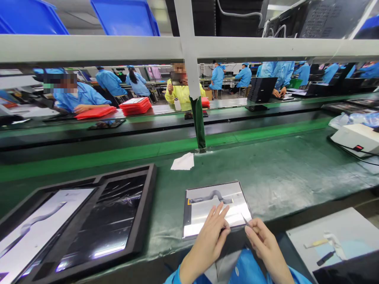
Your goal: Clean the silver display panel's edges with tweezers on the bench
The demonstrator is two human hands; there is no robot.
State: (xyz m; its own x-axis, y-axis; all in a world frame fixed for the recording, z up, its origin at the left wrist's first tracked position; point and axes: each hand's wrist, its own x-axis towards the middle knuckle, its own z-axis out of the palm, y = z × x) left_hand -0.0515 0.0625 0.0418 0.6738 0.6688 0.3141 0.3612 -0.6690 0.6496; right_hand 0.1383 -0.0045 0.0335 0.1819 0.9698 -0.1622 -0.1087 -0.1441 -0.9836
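A display panel (216, 215) lies silver side up on the green bench, near its front edge. A grey flex cable (213, 196) curves over the panel's upper part. My left hand (209, 238) rests on the panel below the cable, fingers stretched out and holding nothing. At the panel's lower right corner, my right hand (263, 238) pinches a thin pointed tool that looks like tweezers (245, 220). The tool's tip points up and left over the silver surface. My right fingers hide its rear part.
To the left, a black foam tray (150, 197) holds panels, one with a flex cable. A white paper (182, 161) lies behind my panel, near a post (199, 122). A white box (355, 139) with cables stands at right. Co-workers in blue sit across the line.
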